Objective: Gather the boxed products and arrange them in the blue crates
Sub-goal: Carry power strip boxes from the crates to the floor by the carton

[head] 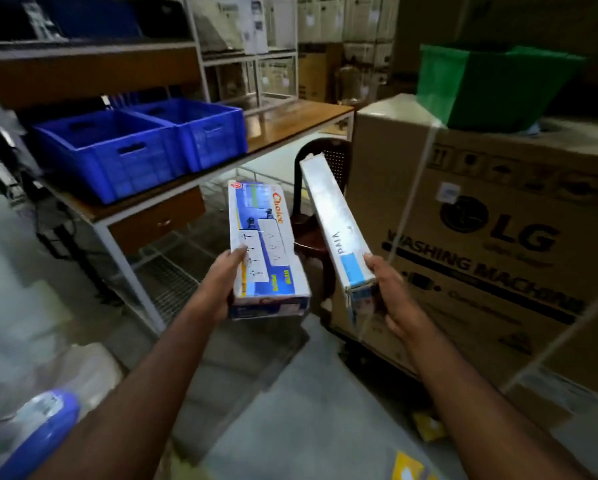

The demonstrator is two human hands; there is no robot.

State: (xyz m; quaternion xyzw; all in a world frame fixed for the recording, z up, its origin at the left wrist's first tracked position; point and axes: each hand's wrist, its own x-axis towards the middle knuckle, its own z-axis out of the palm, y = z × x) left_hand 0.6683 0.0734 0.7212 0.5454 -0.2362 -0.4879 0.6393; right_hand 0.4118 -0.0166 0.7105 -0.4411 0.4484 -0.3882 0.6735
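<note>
My left hand (221,282) grips the near end of a white and blue "Choice" box (266,244) printed with switch sockets. My right hand (392,292) grips the near end of a long, narrow white box (332,216) with a light blue patch. Both boxes are held up in front of me, pointing away. Two blue crates stand side by side on a wooden table (290,123) ahead to the left: a near crate (110,161) and a far crate (207,133). No products show inside either crate.
A large LG washing machine carton (491,237) stands close on the right, with a green bag (491,88) on top. A dark plastic chair (311,233) sits between table and carton. Metal shelving (249,46) with boxes fills the back.
</note>
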